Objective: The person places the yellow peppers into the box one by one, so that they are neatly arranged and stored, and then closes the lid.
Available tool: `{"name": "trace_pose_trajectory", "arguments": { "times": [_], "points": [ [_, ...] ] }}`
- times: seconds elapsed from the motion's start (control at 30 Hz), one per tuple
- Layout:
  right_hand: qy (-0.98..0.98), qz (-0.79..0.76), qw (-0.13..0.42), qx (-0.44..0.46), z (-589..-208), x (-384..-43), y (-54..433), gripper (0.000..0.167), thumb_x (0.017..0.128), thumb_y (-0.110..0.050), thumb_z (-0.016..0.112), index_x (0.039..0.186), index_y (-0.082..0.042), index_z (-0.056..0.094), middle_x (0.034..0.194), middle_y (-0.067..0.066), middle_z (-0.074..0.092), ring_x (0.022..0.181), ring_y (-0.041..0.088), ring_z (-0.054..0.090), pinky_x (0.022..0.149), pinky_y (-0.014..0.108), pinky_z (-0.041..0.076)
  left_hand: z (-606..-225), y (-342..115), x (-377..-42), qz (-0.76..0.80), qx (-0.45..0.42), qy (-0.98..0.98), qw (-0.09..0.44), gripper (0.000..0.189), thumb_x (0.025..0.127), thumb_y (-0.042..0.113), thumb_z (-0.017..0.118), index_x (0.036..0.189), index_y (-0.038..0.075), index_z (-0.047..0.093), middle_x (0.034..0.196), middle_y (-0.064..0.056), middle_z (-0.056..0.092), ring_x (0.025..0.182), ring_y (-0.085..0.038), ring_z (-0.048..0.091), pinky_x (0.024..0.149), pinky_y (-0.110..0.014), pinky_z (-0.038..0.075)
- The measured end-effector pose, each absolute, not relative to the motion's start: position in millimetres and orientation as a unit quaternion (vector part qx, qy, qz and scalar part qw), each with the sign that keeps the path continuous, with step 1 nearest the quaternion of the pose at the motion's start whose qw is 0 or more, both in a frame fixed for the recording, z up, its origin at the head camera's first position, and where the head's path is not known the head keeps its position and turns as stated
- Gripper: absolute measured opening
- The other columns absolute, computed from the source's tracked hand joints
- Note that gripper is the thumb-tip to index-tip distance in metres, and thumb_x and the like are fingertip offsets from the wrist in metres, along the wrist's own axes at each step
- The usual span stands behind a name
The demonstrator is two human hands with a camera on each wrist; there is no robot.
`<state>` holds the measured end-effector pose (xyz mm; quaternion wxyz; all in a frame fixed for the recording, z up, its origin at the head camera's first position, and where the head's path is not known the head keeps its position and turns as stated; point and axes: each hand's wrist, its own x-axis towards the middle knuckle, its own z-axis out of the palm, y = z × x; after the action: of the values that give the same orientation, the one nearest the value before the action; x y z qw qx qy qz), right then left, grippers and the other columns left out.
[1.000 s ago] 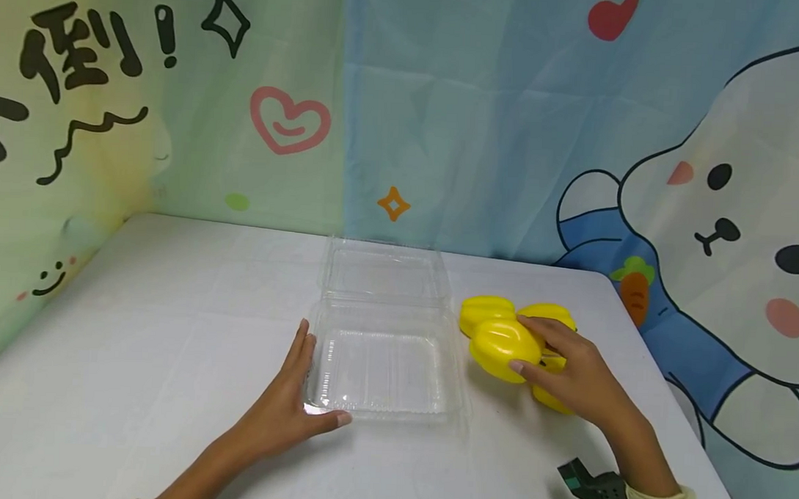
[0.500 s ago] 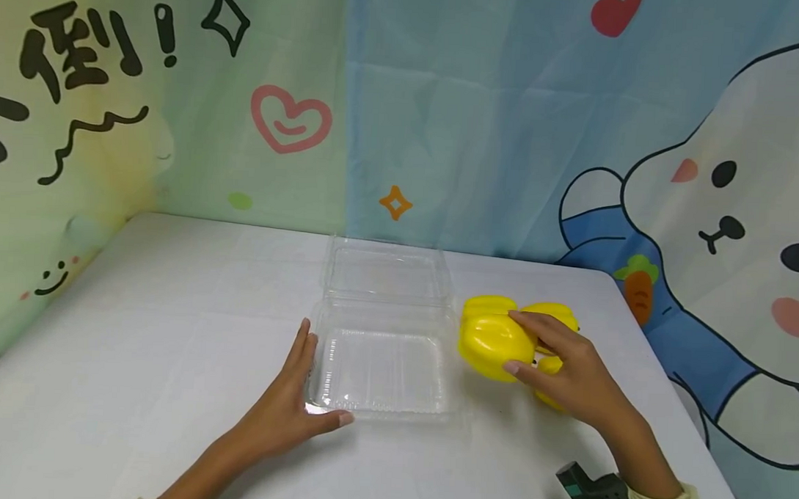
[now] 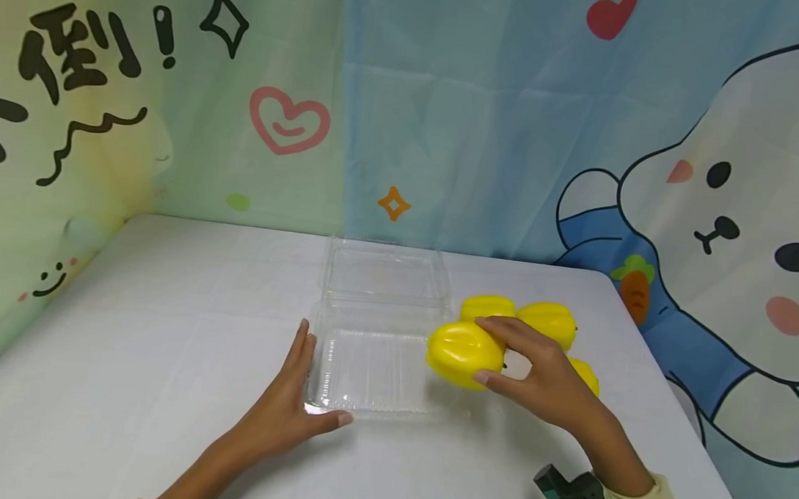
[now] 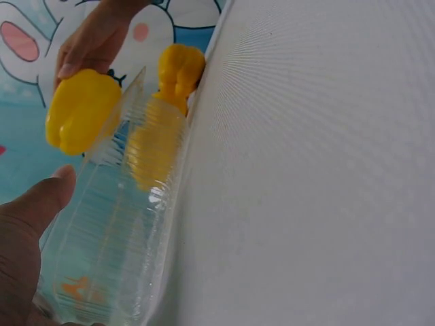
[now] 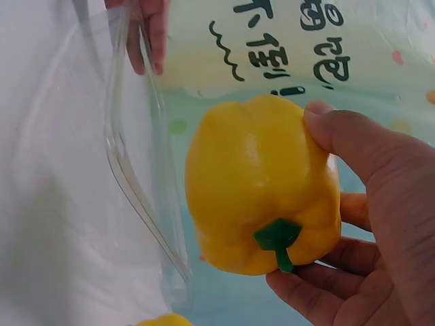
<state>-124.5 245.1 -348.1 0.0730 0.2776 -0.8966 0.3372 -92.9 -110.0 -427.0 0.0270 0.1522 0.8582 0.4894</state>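
My right hand [image 3: 546,372] grips a yellow bell pepper [image 3: 463,354] by its stem end, thumb on the near side. The pepper is off the table, at the right rim of a clear plastic clamshell box [image 3: 369,369]. Its green stem [image 5: 279,236] shows in the right wrist view. My left hand [image 3: 291,400] rests against the box's front left corner, fingers straight along the left side and thumb along the front. The box stands with its lid [image 3: 385,272] folded back, and nothing lies in it.
More yellow peppers lie right of the box: one at the back [image 3: 488,306], one beside it [image 3: 550,322], and one partly behind the right hand [image 3: 585,375]. A printed cloth backdrop [image 3: 456,134] stands behind the white table [image 3: 138,343].
The right hand has lifted the bell pepper away from the others and carried it left to the box's right rim. My left hand and the box have stayed in place.
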Motion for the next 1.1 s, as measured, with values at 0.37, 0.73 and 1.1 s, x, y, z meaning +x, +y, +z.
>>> {"name": "trace_pose_trajectory", "arguments": {
  "times": [0.37, 0.73, 1.1],
  "points": [
    [-0.884, 0.345, 0.044, 0.313, -352.3, -126.7, 221.6, 0.064, 0.082, -0.028, 0.080, 0.139, -0.013, 0.055, 0.137, -0.001, 0.054, 0.122, 0.018, 0.052, 0.099, 0.046, 0.045, -428.3, -110.9, -94.5, 0.481, 0.157, 0.862, 0.020, 0.126, 0.072, 0.056, 0.080, 0.155, 0.003, 0.003, 0.161, 0.003, -0.014, 0.146, -0.032, 0.006, 0.111, -0.055, 0.021],
    [-0.879, 0.367, 0.037, 0.302, -348.2, -123.9, 199.7, 0.063, 0.083, -0.036, 0.077, 0.140, -0.020, 0.053, 0.135, -0.006, 0.054, 0.111, 0.011, 0.055, 0.097, 0.041, 0.047, -428.3, -109.1, -92.3, 0.483, 0.149, 0.862, 0.024, 0.127, 0.070, 0.059, 0.080, 0.156, 0.005, 0.003, 0.161, 0.007, -0.014, 0.146, -0.027, 0.007, 0.112, -0.051, 0.021],
    [-0.862, 0.385, 0.012, 0.330, -353.1, -123.5, 175.8, 0.064, 0.084, -0.041, 0.075, 0.139, -0.017, 0.054, 0.136, -0.006, 0.052, 0.118, 0.012, 0.052, 0.098, 0.037, 0.047, -429.1, -107.9, -93.1, 0.480, 0.145, 0.865, 0.012, 0.126, 0.070, 0.056, 0.082, 0.155, 0.002, 0.007, 0.161, 0.006, -0.012, 0.146, -0.027, 0.008, 0.113, -0.052, 0.020]
  ]
}}
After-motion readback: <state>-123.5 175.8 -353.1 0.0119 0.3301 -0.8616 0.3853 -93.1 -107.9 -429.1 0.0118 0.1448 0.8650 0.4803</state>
